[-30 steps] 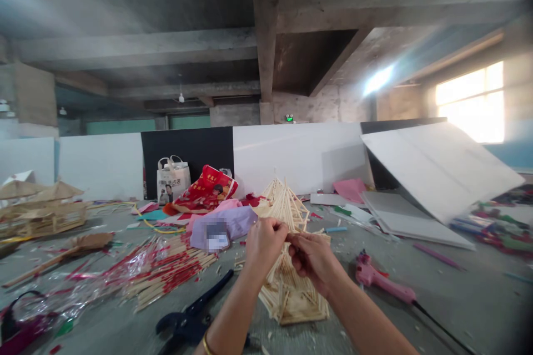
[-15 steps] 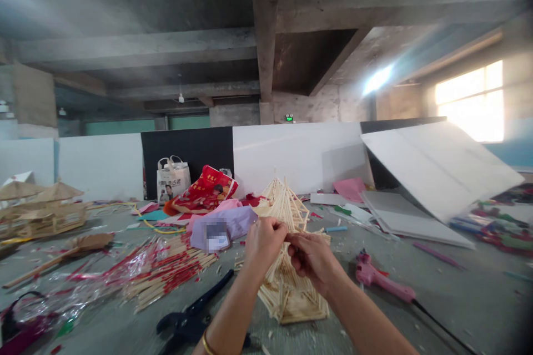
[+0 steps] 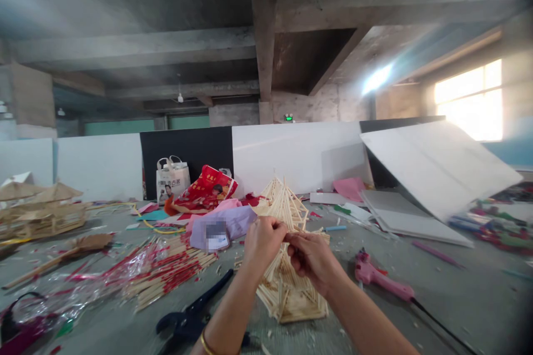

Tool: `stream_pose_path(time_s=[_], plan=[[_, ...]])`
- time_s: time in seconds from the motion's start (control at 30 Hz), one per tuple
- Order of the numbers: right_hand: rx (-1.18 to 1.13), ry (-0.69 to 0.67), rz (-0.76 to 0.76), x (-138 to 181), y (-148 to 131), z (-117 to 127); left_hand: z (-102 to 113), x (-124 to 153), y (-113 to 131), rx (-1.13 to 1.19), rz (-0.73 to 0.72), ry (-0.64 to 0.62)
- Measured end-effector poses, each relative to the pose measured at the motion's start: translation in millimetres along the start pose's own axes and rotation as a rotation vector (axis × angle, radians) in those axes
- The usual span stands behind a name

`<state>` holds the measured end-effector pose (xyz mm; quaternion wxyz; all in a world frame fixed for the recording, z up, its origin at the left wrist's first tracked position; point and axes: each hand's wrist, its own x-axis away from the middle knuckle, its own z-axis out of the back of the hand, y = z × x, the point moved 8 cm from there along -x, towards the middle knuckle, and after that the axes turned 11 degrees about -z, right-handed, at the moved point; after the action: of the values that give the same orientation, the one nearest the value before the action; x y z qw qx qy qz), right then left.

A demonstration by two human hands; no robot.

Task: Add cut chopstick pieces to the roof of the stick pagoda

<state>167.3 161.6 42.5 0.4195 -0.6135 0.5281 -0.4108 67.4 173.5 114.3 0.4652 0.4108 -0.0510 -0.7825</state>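
My left hand and my right hand meet at the middle of the view, fingers closed and their tips together. What they pinch is too small or hidden to make out. Behind and below them stands a model building made of thin wooden sticks, with a pointed roof rising beyond my fingers. My hands and wrists cover part of its middle. A dark blue cutter tool lies left of my left forearm. To the right of my right hand rests a pink glue gun with a black cord.
Red-tipped sticks lie in plastic wrap at left, near a purple cloth. Farther back are a red bag, a tote bag and white boards. Another wooden model stands far left.
Both hands keep the same pinched pose over the stick model. The whole view has shifted very slightly; nothing else visibly differs.
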Motion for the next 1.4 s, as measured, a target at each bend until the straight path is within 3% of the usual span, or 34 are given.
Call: stream_pose_path(time_s=[1.1, 1.3, 1.4], plan=[[-0.033, -0.026, -0.009, -0.3, -1.6, -1.2, -0.2, -0.1, 4.5, 0.02, -0.05, -0.018], [-0.002, -0.032, 0.016, 8.6, 4.1, -1.3, 21.7, 13.0, 8.7, 0.019, -0.059, 0.024], [0.051, -0.041, 0.038, 19.5, 7.6, -1.1, 43.0, 26.3, 13.2, 0.0, -0.164, 0.098]])
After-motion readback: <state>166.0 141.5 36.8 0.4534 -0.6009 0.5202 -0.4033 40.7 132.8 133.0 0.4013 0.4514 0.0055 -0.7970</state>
